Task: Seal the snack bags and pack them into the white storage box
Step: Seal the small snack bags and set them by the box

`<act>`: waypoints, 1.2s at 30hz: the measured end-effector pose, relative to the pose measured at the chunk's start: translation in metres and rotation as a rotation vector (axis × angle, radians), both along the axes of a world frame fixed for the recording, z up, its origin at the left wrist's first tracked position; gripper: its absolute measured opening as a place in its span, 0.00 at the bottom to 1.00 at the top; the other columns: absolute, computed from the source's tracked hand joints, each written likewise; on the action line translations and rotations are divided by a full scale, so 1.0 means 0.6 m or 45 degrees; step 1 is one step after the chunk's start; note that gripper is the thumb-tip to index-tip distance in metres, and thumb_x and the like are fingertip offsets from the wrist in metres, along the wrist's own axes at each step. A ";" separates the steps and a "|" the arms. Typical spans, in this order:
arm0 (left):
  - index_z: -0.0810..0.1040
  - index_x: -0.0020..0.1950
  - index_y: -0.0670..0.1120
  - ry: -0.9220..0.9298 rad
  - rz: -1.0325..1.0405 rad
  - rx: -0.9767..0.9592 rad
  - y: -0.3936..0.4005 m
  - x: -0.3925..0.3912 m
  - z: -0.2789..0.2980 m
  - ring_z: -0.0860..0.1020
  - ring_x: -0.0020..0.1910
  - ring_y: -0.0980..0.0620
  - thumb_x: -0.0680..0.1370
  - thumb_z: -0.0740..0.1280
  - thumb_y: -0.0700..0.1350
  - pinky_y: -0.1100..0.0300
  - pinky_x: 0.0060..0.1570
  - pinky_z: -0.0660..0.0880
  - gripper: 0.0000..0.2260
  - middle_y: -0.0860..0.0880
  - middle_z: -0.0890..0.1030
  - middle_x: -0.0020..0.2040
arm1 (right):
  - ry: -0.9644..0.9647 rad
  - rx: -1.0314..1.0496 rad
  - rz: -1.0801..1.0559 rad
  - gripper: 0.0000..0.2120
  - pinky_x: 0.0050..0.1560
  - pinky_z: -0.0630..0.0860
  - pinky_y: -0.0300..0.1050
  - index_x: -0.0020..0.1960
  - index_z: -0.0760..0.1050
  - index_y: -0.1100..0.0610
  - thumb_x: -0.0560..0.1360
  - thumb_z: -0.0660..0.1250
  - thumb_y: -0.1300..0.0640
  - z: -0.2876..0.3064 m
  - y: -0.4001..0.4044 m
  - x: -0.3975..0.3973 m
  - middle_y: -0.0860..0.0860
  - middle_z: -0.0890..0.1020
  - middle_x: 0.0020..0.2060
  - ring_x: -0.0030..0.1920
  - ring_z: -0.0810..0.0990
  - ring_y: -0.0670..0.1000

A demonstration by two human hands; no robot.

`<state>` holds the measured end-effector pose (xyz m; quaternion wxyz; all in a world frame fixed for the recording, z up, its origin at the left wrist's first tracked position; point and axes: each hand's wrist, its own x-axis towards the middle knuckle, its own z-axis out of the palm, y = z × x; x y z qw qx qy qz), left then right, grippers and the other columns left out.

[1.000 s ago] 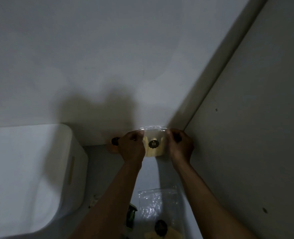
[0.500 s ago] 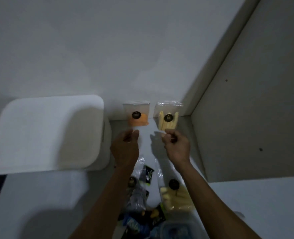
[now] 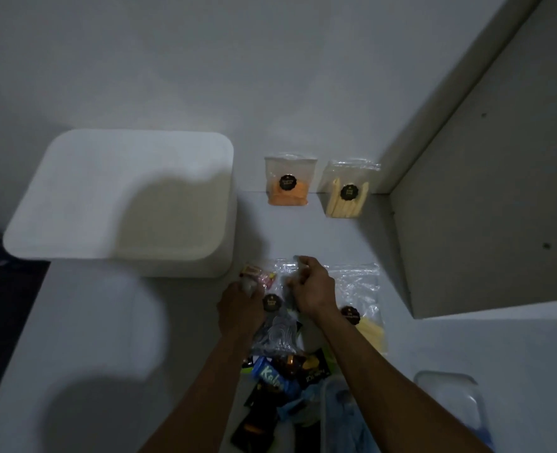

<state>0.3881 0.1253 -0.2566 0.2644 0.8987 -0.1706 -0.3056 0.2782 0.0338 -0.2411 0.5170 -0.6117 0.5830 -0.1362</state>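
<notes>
A: Item one, white storage box (image 3: 123,204). Status?
B: Lid on, standing on the bench (image 3: 74,338). Taken as landmark for all entries below.

A: Sealed stock?
B: Orange snack bag (image 3: 287,184) and pale-stick snack bag (image 3: 347,192), upright against the wall, right of the box's far corner, side by side, apart from each other. Not yet packed.

A: Item in hand?
B: Clear snack bag (image 3: 275,313) with round dark label, off the box's near right corner, just beside it. Contents too dim to tell.

A: Grip, each hand?
B: Left hand (image 3: 238,308) curled on the bag's left edge. Right hand (image 3: 313,289) pinching the film higher up, fingers bunched. Both holding; neither slack.

A: Governing relation?
B: Bag's long axis running away from the body, mouth apparently at the far end, between the two hands. Left hand nearer the box. Judged step: closing the mouth before transfer leftward.

A: Other stock?
B: Flat bag of pale sticks (image 3: 365,308) right of the held one; heap of dark wrappers (image 3: 290,377) nearer the body.
</notes>
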 end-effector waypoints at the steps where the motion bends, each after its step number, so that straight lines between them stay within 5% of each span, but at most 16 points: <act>1: 0.79 0.54 0.43 0.000 0.001 0.020 -0.002 0.000 -0.004 0.80 0.48 0.42 0.76 0.64 0.55 0.52 0.50 0.77 0.17 0.42 0.82 0.51 | 0.009 0.002 0.007 0.22 0.43 0.78 0.34 0.68 0.72 0.56 0.76 0.68 0.65 -0.006 0.000 0.003 0.56 0.82 0.49 0.47 0.81 0.51; 3: 0.79 0.56 0.43 -0.018 0.029 0.019 -0.008 0.001 -0.008 0.80 0.50 0.41 0.76 0.66 0.52 0.52 0.53 0.77 0.15 0.41 0.82 0.53 | -0.009 0.004 -0.026 0.22 0.44 0.81 0.42 0.68 0.72 0.54 0.75 0.68 0.66 -0.013 0.001 0.005 0.55 0.82 0.45 0.45 0.82 0.53; 7: 0.80 0.57 0.43 -0.003 0.112 -0.049 -0.005 -0.001 -0.001 0.80 0.51 0.43 0.76 0.68 0.49 0.54 0.54 0.75 0.13 0.43 0.83 0.52 | -0.153 0.017 -0.183 0.20 0.30 0.77 0.33 0.61 0.70 0.47 0.76 0.68 0.67 -0.013 0.001 -0.002 0.53 0.81 0.38 0.34 0.80 0.46; 9: 0.82 0.51 0.45 0.058 0.175 -0.133 0.005 -0.003 0.006 0.82 0.47 0.45 0.76 0.68 0.50 0.50 0.53 0.78 0.10 0.45 0.84 0.47 | -0.169 -0.034 -0.201 0.16 0.37 0.79 0.35 0.57 0.73 0.48 0.75 0.71 0.62 -0.009 0.005 -0.005 0.52 0.83 0.38 0.36 0.82 0.46; 11: 0.82 0.45 0.46 0.112 0.253 -0.231 0.017 -0.006 0.017 0.82 0.43 0.45 0.75 0.69 0.50 0.48 0.49 0.79 0.08 0.46 0.84 0.41 | -0.204 -0.023 -0.218 0.09 0.47 0.82 0.48 0.51 0.77 0.51 0.74 0.73 0.59 0.004 0.012 -0.012 0.57 0.84 0.39 0.39 0.83 0.51; 14: 0.82 0.43 0.46 0.187 0.310 -0.353 0.043 -0.017 0.047 0.82 0.41 0.45 0.76 0.70 0.50 0.48 0.47 0.80 0.07 0.46 0.83 0.39 | -0.330 0.009 -0.235 0.06 0.46 0.81 0.53 0.41 0.79 0.53 0.74 0.74 0.60 0.033 0.030 -0.025 0.53 0.83 0.33 0.36 0.82 0.50; 18: 0.81 0.42 0.45 0.290 0.344 -0.529 0.090 -0.036 0.101 0.80 0.38 0.47 0.77 0.70 0.46 0.58 0.36 0.78 0.06 0.44 0.82 0.39 | -0.464 -0.007 -0.238 0.03 0.41 0.78 0.48 0.42 0.80 0.56 0.74 0.74 0.60 0.084 0.067 -0.045 0.47 0.82 0.29 0.33 0.80 0.45; 24: 0.82 0.40 0.48 0.295 0.262 -0.802 0.169 -0.050 0.186 0.82 0.40 0.45 0.76 0.71 0.46 0.44 0.43 0.80 0.06 0.44 0.84 0.38 | -0.627 -0.136 -0.186 0.02 0.44 0.80 0.49 0.42 0.82 0.55 0.75 0.72 0.59 0.189 0.139 -0.068 0.54 0.84 0.35 0.39 0.83 0.52; 31: 0.81 0.49 0.45 0.309 0.223 -1.229 0.230 -0.034 0.321 0.81 0.40 0.54 0.78 0.69 0.44 0.56 0.40 0.79 0.04 0.47 0.83 0.41 | -0.785 -0.231 -0.094 0.03 0.42 0.81 0.45 0.46 0.80 0.58 0.77 0.70 0.59 0.320 0.219 -0.084 0.56 0.85 0.39 0.40 0.84 0.51; 36: 0.81 0.46 0.45 0.265 0.152 -1.330 0.256 -0.031 0.380 0.80 0.39 0.55 0.78 0.69 0.43 0.55 0.41 0.79 0.03 0.48 0.83 0.39 | -0.796 -0.309 0.001 0.03 0.46 0.82 0.48 0.46 0.80 0.58 0.77 0.70 0.58 0.381 0.248 -0.098 0.56 0.85 0.41 0.42 0.85 0.52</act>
